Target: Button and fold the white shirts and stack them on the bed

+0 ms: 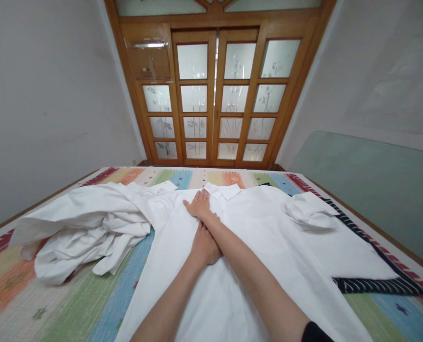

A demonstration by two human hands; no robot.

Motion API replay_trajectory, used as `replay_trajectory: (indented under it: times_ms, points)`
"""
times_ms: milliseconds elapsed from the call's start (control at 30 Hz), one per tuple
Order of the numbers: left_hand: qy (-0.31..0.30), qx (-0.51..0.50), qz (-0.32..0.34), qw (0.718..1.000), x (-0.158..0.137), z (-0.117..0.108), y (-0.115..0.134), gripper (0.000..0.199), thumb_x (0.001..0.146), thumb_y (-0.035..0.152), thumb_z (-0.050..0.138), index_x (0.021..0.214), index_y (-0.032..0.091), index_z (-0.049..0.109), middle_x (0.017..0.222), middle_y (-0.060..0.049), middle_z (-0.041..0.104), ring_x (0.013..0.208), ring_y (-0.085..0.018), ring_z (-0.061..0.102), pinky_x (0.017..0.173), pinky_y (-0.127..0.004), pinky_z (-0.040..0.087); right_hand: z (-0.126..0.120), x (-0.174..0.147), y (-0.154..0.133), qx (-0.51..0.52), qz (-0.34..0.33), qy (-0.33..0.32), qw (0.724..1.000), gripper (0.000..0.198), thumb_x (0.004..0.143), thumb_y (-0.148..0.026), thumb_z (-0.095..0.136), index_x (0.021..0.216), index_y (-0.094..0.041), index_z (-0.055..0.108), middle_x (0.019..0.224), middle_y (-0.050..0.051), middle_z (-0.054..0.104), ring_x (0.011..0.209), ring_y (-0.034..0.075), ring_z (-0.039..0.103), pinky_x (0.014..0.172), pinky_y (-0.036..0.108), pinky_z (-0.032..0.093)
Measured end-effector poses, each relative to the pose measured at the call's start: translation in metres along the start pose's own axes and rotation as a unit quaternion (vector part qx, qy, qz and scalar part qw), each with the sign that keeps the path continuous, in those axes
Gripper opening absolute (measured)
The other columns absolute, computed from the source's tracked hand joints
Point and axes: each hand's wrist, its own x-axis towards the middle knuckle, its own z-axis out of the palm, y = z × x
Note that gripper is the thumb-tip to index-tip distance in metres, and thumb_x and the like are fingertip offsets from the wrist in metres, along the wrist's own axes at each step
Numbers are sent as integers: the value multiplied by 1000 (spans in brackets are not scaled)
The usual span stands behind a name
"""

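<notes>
A white collared shirt (261,228) lies spread flat on a striped, many-coloured mat (72,304). My right hand (199,205) reaches far forward and presses flat on the shirt just below its collar (223,190), fingers together. Close behind it, my left hand (203,244) rests palm down on the shirt's middle, partly tucked under my right forearm. Neither hand holds anything. The shirt's right sleeve (309,209) is bunched near the shoulder.
A crumpled heap of white cloth (86,228) lies to the left on the mat. A dark striped cloth (375,284) shows under the shirt at right. Wooden glass-paned doors (216,95) stand beyond the mat's far edge, with white walls on both sides.
</notes>
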Motion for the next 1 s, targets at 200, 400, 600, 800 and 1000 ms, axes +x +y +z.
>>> replay_trajectory:
  times_ms: [200, 400, 600, 800, 1000]
  points:
    - [16, 5, -8, 1000, 1, -4, 2, 56, 89, 32, 45, 142, 12, 45, 145, -17, 45, 141, -32, 31, 115, -57, 18, -5, 8, 10, -2, -27, -32, 999, 100, 88, -69, 25, 149, 9, 12, 157, 27, 3, 147, 35, 2, 117, 47, 0]
    - [45, -20, -46, 998, 2, -10, 4, 47, 93, 32, 42, 133, 12, 54, 135, -16, 57, 132, -29, 44, 113, -49, 26, -17, -1, 25, -29, -117, -68, 990, 77, 98, -52, 23, 151, 3, 18, 159, 19, 10, 148, 27, 8, 118, 40, 7]
    - [37, -49, -70, 996, 4, -10, 6, 48, 99, 39, 31, 121, 10, 61, 124, -15, 64, 124, -26, 52, 112, -48, 28, -29, -27, 52, -11, -204, -106, 973, 59, 101, -40, 23, 151, -10, 28, 158, 11, 21, 147, 22, 16, 119, 41, 13]
    - [15, -31, -74, 997, 3, -11, 6, 46, 98, 38, 32, 123, 13, 63, 136, -13, 57, 136, -27, 41, 115, -49, 24, -28, -59, 82, -36, -258, -36, 965, 48, 100, -22, 24, 145, -19, 43, 154, 7, 33, 144, 19, 26, 118, 41, 18]
    - [-16, -25, -109, 994, 4, -12, 4, 50, 98, 33, 26, 141, 19, 45, 150, -9, 42, 143, -25, 30, 116, -51, 23, -32, -80, 97, -33, -226, 30, 973, 51, 101, -26, 19, 136, -10, 52, 147, 14, 45, 143, 21, 29, 117, 40, 22]
